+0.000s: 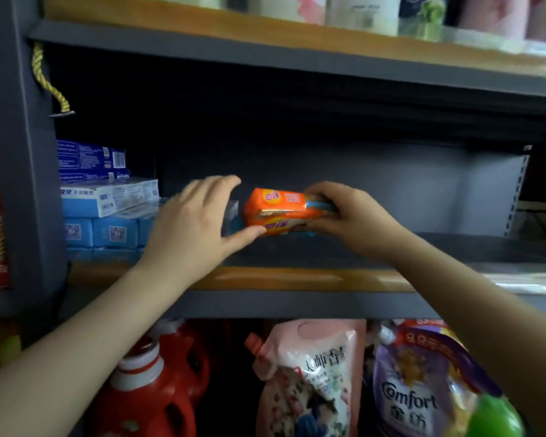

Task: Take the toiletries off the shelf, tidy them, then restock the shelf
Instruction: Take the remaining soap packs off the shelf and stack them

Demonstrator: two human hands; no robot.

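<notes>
Grey metal shelving with wood-coloured front edging is filling the view; the middle shelf (297,279) is standing mostly bare towards its right side.

Item 1: orange soap packs (281,211), two stacked, with a thin blue packet lying between or beneath them. They are sitting near the middle of the shelf, between the two hands; whether they are resting on the board or being held just above it cannot be told.

Item 2: right hand (350,212), gripping the right end of the orange stack, fingers curled over the top and thumb below.

Item 3: left hand (196,222), spread open with fingers straight and reaching forward; its thumb tip is touching the lower left corner of the stack, while the fingers are hovering beside and above the left end.

Item 4: clear plastic packet (232,216), partly hidden behind the left hand, just left of the orange stack.

Item 5: blue and white boxes (108,200), piled at the left end of the same shelf, well behind the left hand.

Item 6: lower shelf goods: red detergent bottle (158,383), pink refill pouch (309,376) and purple Comfort pouch (423,386), all showing beneath the forearms.

Item 7: upper shelf goods (360,11), blurred white and pink packaging.
</notes>
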